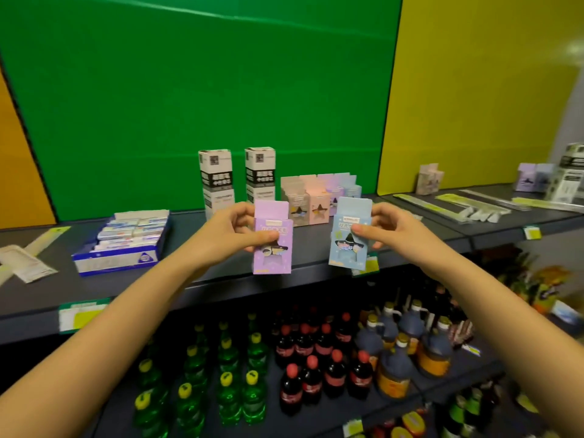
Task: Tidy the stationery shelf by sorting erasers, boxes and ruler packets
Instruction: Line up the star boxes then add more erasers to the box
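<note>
Both arms reach out over the front edge of the dark shelf (196,273), each hand gripping one small carton and holding it upright above the shelf's front lip. The left hand (235,230) holds the purple box (272,251). Its thumb presses on the front face and its fingers curl round the left edge to the back, so the grip is narrow. The right hand (384,227) holds the blue box (347,245) the same way from the other side, thumb across the front and fingers wrapped behind the right edge. The two boxes stand side by side with a clear gap between them.

From that gap, at twelve o'clock, a cluster of pastel boxes (316,197) stands in rows further back on the shelf. At eleven o'clock two tall black-and-white boxes (218,181) stand upright against the green back panel (158,105). At nine o'clock sits a blue-and-white eraser tray (123,245) filled with wrapped erasers, and beyond it, near the left edge, lie a few flat packets (28,260). At two o'clock long ruler packets (458,207) lie flat on the neighbouring shelf section, with more small boxes (534,180) behind them.

At six o'clock, on the lower shelf, stand green bottles (227,390), cola bottles (316,358) and dark jugs (395,358).
</note>
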Demonstrator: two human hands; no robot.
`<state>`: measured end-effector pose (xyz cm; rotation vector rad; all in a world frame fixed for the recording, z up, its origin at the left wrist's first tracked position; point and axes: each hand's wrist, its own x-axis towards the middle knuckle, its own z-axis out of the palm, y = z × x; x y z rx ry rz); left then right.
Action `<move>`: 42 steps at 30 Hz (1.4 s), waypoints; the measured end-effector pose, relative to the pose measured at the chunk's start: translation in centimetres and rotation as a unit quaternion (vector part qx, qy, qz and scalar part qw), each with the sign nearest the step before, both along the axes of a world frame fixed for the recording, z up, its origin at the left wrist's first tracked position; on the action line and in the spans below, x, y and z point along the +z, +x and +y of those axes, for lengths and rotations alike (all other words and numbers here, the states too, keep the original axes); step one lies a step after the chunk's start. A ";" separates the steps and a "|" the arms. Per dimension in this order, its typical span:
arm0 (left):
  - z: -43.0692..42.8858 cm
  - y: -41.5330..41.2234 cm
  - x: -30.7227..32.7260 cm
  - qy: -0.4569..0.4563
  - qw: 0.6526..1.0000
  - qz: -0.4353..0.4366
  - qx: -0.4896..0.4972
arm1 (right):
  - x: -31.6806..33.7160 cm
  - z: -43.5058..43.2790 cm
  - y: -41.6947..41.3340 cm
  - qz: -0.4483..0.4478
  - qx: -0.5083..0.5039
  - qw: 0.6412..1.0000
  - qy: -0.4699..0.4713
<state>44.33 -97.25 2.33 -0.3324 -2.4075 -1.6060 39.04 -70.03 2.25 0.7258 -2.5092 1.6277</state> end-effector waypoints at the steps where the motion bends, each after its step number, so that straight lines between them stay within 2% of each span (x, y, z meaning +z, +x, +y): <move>1: 1.1 -0.7 0.0 0.000 1.000 -0.004 -0.003 | 0.0 1.2 -0.6 0.005 -0.008 1.000 0.000; 8: 6.9 -7.8 0.0 -0.033 0.999 -0.002 -0.013 | -0.1 7.1 -6.5 0.016 -0.044 0.999 0.012; 18: 10.2 -18.1 2.9 -0.104 0.993 0.050 0.017 | 2.3 8.8 -16.8 0.061 -0.041 0.997 0.025; 23: 11.2 -20.9 3.6 -0.113 0.991 0.059 0.043 | 2.9 8.4 -20.4 0.067 -0.018 0.997 0.042; 27: 11.8 -22.7 3.4 -0.161 0.982 0.066 0.079 | 2.9 7.6 -22.9 0.068 0.019 0.997 0.044; 35: 12.9 -24.4 1.8 -0.230 0.961 0.097 0.118 | 1.8 6.8 -26.6 0.056 0.065 0.991 0.105; 39: 12.9 -25.4 1.0 -0.243 0.955 0.107 0.129 | 1.3 6.7 -27.3 0.063 0.075 0.988 0.119; 42: 13.0 -26.0 0.3 -0.289 0.934 0.117 0.174 | 0.7 6.8 -27.7 0.067 0.081 0.987 0.124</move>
